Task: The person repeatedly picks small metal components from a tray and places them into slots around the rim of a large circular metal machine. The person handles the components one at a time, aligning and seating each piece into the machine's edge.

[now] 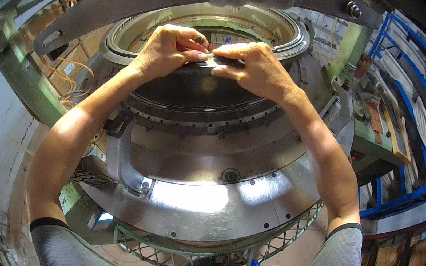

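Both of my arms reach forward to the near rim of a large round metal ring [293, 51] on a circular machine. My left hand [165, 51] is closed over the rim, thumb and fingers pinched together. What lies between them is too small to make out. A dark, narrow piece [230, 61] sits in my right hand [264, 71], gripped between thumb and fingers; its kind is unclear. The fingertips of the two hands almost meet. Below them curves the dark side wall [197, 90] of the ring.
A broad metal bed [191, 195] spreads below the ring. Overhead runs a thick curved metal arm [99, 16]. Green frame beams [26, 76] and orange cables [77, 80] are at left. To the right stand a green bench [373, 140] with loose items and a blue rack [403, 204].
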Motion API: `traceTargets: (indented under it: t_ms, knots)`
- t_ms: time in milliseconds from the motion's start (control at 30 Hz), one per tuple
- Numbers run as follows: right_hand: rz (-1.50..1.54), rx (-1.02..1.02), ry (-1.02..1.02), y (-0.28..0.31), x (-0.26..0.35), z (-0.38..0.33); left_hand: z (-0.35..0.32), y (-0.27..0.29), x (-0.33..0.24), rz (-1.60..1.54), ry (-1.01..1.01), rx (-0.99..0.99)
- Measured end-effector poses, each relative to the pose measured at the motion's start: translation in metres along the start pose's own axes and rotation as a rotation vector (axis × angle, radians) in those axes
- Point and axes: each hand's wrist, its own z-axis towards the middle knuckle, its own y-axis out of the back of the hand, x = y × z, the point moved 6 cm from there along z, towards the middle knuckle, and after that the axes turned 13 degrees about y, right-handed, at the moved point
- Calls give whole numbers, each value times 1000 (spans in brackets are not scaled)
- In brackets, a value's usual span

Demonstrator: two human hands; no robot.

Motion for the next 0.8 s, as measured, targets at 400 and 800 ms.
traceTargets:
  t_ms: [400, 800]
  knots:
    - [-13, 99, -44, 0, -2, -8, 10, -13, -14, 106, -154, -98]
    - [41, -150, -19, 7, 3, -14, 11, -12, -13, -10, -121, -5]
